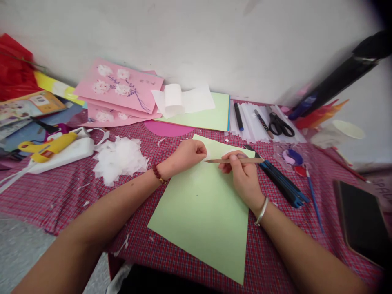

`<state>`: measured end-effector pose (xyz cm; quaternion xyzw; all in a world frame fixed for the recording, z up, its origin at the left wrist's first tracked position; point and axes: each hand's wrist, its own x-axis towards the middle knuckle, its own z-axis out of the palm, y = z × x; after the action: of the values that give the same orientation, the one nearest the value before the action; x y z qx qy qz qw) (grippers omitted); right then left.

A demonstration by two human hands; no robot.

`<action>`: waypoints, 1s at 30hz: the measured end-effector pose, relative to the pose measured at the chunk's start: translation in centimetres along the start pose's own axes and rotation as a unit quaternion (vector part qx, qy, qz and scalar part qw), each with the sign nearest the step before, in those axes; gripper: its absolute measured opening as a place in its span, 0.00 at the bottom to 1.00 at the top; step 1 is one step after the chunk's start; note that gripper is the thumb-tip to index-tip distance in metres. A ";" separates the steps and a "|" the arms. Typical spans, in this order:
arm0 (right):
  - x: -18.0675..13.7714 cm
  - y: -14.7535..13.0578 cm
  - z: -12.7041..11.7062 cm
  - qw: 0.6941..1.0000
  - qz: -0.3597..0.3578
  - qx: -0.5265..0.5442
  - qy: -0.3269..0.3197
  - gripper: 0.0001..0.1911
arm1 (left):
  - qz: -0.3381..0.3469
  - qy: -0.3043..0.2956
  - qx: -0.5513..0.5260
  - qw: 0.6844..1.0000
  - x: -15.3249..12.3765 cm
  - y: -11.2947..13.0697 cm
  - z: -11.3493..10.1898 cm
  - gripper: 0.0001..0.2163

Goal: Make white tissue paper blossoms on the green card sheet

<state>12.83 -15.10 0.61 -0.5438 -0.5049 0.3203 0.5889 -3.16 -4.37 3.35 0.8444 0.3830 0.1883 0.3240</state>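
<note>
A sheet of light green paper [202, 216] lies before me on the checked cloth. Over its upper part, my right hand [243, 173] grips a pencil [222, 161], whose tip points left. My left hand [190, 155] is closed in a pinch just left of that tip. A whitish patch shows beside its fingertips, but what they hold is too small to make out. Left of my left wrist sits a pile of white tissue-like squares [119, 159]. A blue and black stapler-like tool [283, 181] lies right of the sheet.
Pink cards with white flowers [122, 87] lean at the wall, beside a white paper roll [173, 99]. A yellow glue gun [50, 149] rests at left. Black scissors [280, 123] and markers lie on white strips at right, with a paintbrush [314, 200] and dark phone-like slab [361, 220] nearer.
</note>
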 end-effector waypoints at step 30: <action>0.1 0.2 0.1 0.999 0.024 -0.032 -0.005 0.15 | -0.025 -0.082 -0.054 0.995 -4.3 -1.1 -1.7 0.08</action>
<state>12.76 -14.95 0.45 -0.5728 -0.5046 0.3204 0.5609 -7.46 -6.44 3.46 0.8284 0.3653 0.1306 0.4041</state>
